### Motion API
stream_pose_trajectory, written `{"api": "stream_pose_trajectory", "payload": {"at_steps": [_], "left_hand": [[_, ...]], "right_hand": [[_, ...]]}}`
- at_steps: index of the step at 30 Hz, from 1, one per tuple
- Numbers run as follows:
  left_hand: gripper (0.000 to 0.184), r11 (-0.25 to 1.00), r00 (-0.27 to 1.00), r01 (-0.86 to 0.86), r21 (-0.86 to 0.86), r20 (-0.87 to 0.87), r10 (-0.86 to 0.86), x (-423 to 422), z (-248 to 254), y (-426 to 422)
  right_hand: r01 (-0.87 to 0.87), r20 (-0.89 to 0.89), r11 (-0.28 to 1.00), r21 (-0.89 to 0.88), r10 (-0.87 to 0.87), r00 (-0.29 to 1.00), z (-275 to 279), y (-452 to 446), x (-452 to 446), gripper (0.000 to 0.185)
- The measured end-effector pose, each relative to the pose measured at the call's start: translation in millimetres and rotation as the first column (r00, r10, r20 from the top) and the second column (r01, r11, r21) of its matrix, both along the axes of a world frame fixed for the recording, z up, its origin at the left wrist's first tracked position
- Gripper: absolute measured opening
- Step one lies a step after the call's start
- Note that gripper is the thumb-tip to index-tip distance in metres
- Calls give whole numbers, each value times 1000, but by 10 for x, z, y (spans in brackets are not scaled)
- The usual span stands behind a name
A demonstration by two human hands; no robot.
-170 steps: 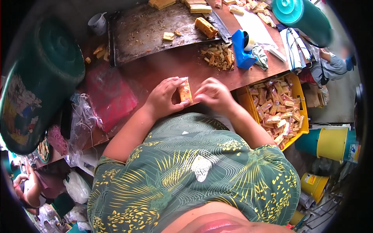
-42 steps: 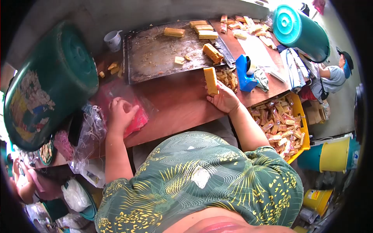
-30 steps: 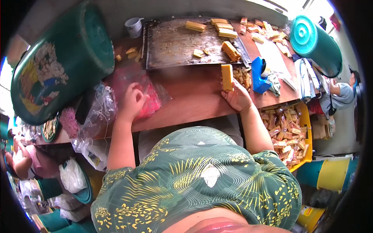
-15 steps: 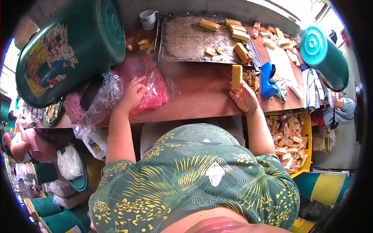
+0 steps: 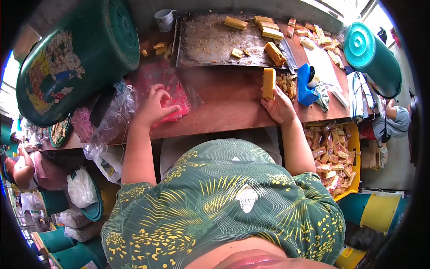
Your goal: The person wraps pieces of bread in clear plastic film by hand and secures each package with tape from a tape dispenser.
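Observation:
My right hand (image 5: 280,106) grips the lower end of an upright yellow cake bar (image 5: 268,84) above the table's front part. My left hand (image 5: 156,106) rests over a pile of red-printed plastic wrappers (image 5: 175,92), its fingers apart and partly curled. Behind my right hand is a heap of broken cake pieces (image 5: 286,86). A dark baking tray (image 5: 206,42) farther back holds several cake bars and crumbs. The blue tape dispenser (image 5: 306,89) stands to the right of the heap.
A yellow crate (image 5: 355,167) of wrapped bars sits at the right below the table edge. A large green bin (image 5: 89,62) lies at the left, a teal bin (image 5: 374,58) at the back right. A white cup (image 5: 164,20) stands behind. People are at both sides.
My right hand took up a cake bar, while the one held between both hands earlier is gone. My left hand moved left to the wrappers, and its fingers have shifted there in the last half second.

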State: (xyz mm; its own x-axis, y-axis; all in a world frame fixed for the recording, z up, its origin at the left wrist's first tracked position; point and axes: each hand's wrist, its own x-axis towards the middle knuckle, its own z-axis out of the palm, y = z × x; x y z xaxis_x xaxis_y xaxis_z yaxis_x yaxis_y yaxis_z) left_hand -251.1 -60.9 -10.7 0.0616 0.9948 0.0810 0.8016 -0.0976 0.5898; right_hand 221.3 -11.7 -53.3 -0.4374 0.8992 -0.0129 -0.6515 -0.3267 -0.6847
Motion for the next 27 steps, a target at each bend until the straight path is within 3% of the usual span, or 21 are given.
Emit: {"api": "stream_pose_trajectory", "payload": {"at_steps": [2,5,14,15,16,17,18,19,22,24,25,26,27], "left_hand": [[18,997,992,-16,73,-124,25,52,1,-27],[19,991,994,-37,127,105,23,-188,-365,118],[18,995,983,5,102,185,-23,-371,-388,221],[19,992,823,-107,61,565,54,-312,-325,228],[19,982,520,-190,-22,846,120,-158,-167,232],[20,964,126,-231,-135,978,167,45,9,225],[20,927,174,-375,-18,981,89,356,184,195],[19,912,424,-401,88,900,99,563,229,127],[12,890,649,-51,452,693,-314,1331,234,9],[20,838,815,413,357,266,-515,1578,-46,95],[33,863,848,497,87,160,-505,1743,85,-50],[36,839,852,516,171,1,-524,1830,-33,-181],[38,831,846,519,199,19,-533,1852,-65,-185]], "right_hand": [[1,1,1000,1,-1,1000,-4,4,-2,41],[7,3,1000,11,-7,1000,-6,-4,2,41],[-6,5,1000,-2,6,1000,1,3,4,42],[-3,6,1000,-5,3,1000,12,1,-2,42],[0,7,1000,-8,0,1000,18,2,-10,42],[1,6,1000,-11,-1,1000,15,0,-14,42],[3,5,1000,-13,-3,1000,10,4,-15,42],[3,7,1000,-15,-3,1000,13,13,-11,42],[5,-13,1000,-27,-5,1000,14,14,-21,42],[-4,-12,1000,-21,3,1000,17,16,-17,42],[-7,-11,1000,-15,7,1000,20,13,-13,42],[-1,-7,1000,-12,1,1000,18,4,-12,42],[8,-1,1000,-8,-8,1000,11,0,-10,42]]}}
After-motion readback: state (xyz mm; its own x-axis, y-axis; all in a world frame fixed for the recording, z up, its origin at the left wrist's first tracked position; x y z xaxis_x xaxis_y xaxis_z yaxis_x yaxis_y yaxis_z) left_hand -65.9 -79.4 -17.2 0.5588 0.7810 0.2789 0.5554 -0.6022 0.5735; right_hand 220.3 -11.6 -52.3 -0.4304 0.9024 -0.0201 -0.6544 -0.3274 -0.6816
